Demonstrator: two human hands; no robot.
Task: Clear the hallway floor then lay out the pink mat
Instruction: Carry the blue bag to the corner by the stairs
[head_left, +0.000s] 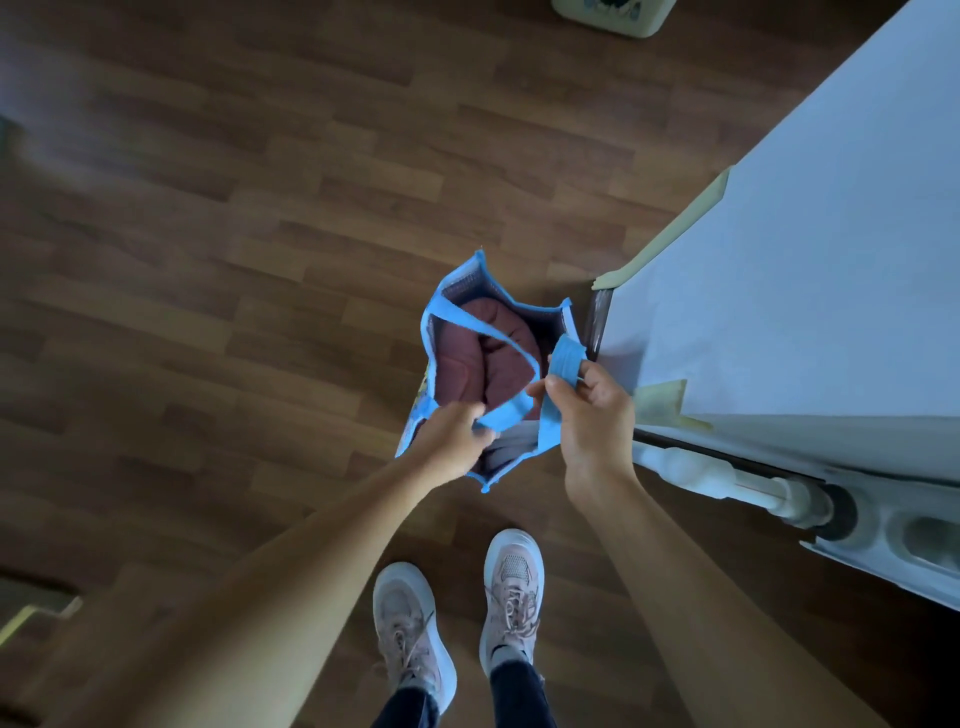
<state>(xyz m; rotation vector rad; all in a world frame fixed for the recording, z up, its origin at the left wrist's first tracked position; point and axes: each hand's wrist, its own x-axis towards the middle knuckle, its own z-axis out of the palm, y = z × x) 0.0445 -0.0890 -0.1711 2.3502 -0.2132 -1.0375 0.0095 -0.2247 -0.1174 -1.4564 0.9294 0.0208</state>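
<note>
Head view looks down on a blue bag (457, 332) held open above the wood floor (208, 260). Left hand (449, 441) grips one handle, right hand (587, 410) pinches the other; the folded pink mat (483, 358) sits inside, just beyond both hands.

The person's arms were bare from the frame's lower edge to the left hand (451, 441) and right hand (589, 415), with no sleeves showing. Pale pink, white-soled, lace-up mesh sneakers (511, 597) covered both feet, the right one bearing a small dark mark. Dark, close-fitting trouser cuffs (519, 693) met the ankles.
</note>
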